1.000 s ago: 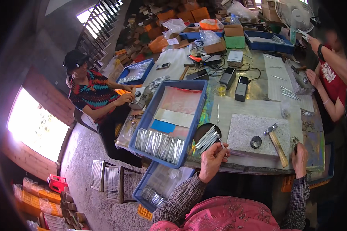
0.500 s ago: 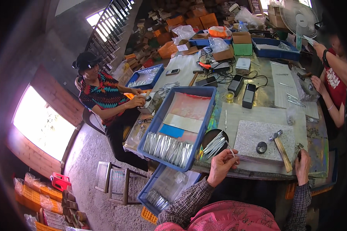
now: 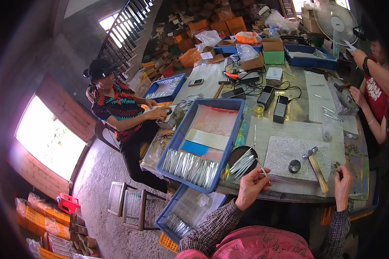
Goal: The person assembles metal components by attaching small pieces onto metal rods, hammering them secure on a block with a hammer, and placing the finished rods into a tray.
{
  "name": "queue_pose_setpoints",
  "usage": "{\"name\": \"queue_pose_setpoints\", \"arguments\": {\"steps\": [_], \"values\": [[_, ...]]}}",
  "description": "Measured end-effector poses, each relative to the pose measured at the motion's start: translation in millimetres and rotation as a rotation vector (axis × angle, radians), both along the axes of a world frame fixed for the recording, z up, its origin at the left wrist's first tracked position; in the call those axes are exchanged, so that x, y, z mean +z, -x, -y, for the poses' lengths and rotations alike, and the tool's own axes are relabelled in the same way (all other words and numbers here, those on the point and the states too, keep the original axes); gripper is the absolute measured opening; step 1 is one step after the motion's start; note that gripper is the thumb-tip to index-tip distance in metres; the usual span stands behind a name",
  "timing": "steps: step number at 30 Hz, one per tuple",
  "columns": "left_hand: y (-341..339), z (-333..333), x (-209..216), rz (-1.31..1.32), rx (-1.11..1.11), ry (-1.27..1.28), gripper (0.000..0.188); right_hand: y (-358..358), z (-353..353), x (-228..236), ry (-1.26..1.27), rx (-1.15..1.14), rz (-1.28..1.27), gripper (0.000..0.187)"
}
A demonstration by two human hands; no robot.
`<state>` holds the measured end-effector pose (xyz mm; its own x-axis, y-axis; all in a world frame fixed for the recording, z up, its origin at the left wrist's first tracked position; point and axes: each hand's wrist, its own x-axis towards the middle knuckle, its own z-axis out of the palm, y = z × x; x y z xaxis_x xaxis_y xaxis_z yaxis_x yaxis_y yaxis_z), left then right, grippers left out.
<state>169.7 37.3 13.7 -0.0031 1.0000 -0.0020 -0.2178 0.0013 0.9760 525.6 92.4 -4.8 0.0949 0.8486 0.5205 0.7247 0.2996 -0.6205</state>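
Near the table's front edge, just off the corner of the speckled stone slab [image 3: 278, 151], the left hand [image 3: 253, 187] pinches a slim metal piece [image 3: 260, 165] between closed thumb and fingers. Its long axis slants, the free end pointing away from the person and slightly left, toward the round dark dish [image 3: 251, 154] of similar shiny slivers. The right hand [image 3: 343, 185] is half curled beside a small heap of metal bits [image 3: 336, 165]; whether it grips any, I cannot tell. A wooden-handled hammer [image 3: 318, 172] and a dark squat cylinder [image 3: 294, 166] rest on the slab. Pale sheet [image 3: 281, 183] borders the slab's near side.
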Motion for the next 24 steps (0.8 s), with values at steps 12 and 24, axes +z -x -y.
{"name": "queue_pose_setpoints", "arguments": {"steps": [12,24], "values": [[-21.2,1.3,17.9,0.141,-0.001,0.006,0.024,65.8,48.2,80.5,0.013,0.18,-0.207,0.011],[-50.3,8.4,37.0,0.449,-0.087,0.073,0.02,126.6,68.6,74.5,0.006,0.526,-0.305,0.023]]}}
